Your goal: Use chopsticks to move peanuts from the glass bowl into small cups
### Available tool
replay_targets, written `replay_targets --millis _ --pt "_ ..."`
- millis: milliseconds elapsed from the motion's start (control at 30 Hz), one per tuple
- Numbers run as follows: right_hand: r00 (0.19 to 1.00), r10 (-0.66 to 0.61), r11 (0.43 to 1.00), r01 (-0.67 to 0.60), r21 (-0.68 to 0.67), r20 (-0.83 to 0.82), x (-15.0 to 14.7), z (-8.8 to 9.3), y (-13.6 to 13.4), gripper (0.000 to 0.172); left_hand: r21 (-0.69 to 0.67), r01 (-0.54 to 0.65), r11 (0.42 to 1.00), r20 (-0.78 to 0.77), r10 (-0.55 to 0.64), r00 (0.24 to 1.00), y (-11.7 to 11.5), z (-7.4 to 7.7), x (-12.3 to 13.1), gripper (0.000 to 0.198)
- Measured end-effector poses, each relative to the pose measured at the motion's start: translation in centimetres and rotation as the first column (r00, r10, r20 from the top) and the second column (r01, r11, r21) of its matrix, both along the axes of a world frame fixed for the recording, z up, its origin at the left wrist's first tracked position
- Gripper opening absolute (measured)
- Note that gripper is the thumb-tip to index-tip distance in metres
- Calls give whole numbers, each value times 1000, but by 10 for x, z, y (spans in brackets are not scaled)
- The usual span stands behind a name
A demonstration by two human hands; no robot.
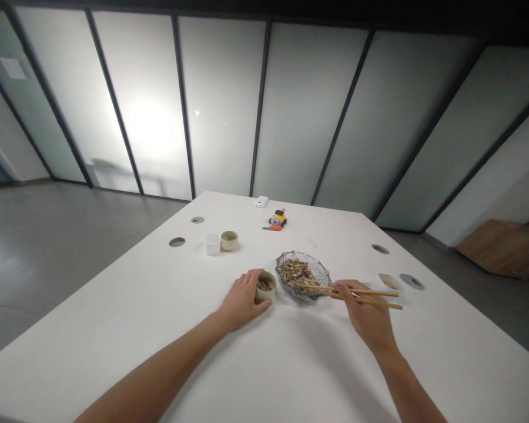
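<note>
My left hand (243, 299) is wrapped round a small beige cup (271, 289) standing on the table, with a few dark seeds or shells inside. A faceted clear glass bowl (315, 267) sits just right of the cup. It holds a heap of brown and tan seeds (298, 273); their exact kind is hard to make out. In my right hand (365, 314) is a pair of wooden chopsticks (370, 292), held at mid-length. Their tips reach into the seeds at the near right side of the bowl.
Behind my left hand stand a clear plastic box (212, 244) and another beige cup (230, 241). Farther back are a yellow toy car (278, 218), an orange-and-green object (273, 228) and a white device (261, 202). A small white dish (391, 281) lies beyond my right hand.
</note>
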State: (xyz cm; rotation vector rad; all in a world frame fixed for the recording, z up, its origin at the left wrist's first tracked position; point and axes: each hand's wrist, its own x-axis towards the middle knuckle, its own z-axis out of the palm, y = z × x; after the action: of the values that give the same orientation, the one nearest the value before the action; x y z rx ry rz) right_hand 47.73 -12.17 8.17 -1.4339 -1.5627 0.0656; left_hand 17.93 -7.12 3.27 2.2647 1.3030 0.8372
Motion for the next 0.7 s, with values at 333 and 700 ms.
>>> replay_targets --millis 333,700 --pt "1000 17 1000 -17 11 8 2 0 2 48 1 5 1000 -7 -5 1000 1 -3 -1 65" --pt "972 110 979 -70 193 -208 -40 4 -13 38 -21 -6 1000 -10 6 1000 0 -1 0 65"
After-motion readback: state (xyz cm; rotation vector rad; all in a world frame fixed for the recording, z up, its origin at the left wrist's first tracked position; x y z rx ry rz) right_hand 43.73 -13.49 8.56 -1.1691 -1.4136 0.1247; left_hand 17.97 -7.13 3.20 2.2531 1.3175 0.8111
